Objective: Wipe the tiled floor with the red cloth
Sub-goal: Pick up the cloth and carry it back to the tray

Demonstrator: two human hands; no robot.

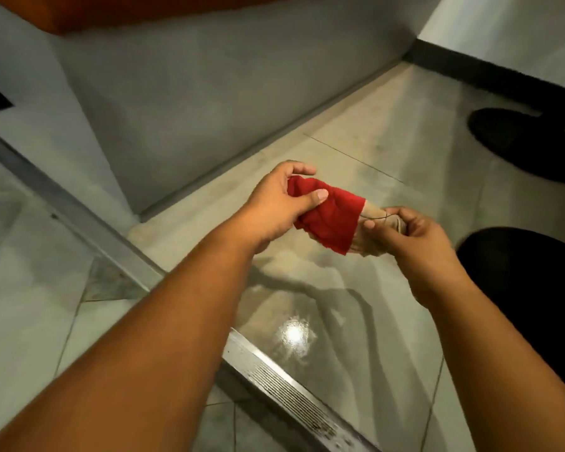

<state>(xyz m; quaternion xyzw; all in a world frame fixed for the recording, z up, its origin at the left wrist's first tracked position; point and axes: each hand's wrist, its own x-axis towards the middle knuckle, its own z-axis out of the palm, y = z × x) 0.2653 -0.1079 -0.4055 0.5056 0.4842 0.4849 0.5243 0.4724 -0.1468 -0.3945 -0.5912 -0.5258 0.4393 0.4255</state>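
Tiled floor (356, 370), glossy and pale, fills the lower view and carries a bright light reflection; a grey wall (209, 109) rises behind it. A ribbed metal threshold strip (284, 389) crosses the floor diagonally. 2 dark shapes (529, 145) sit at the right edge. Both forearms reach forward above the floor. Left hand (274, 207) grips the red cloth (330, 220), thumb pressed on top and fingers curled around its bunched end. Right hand (415, 236) pinches the cloth's beige end between thumb and fingertips. The cloth hangs between the 2 hands, off the floor.
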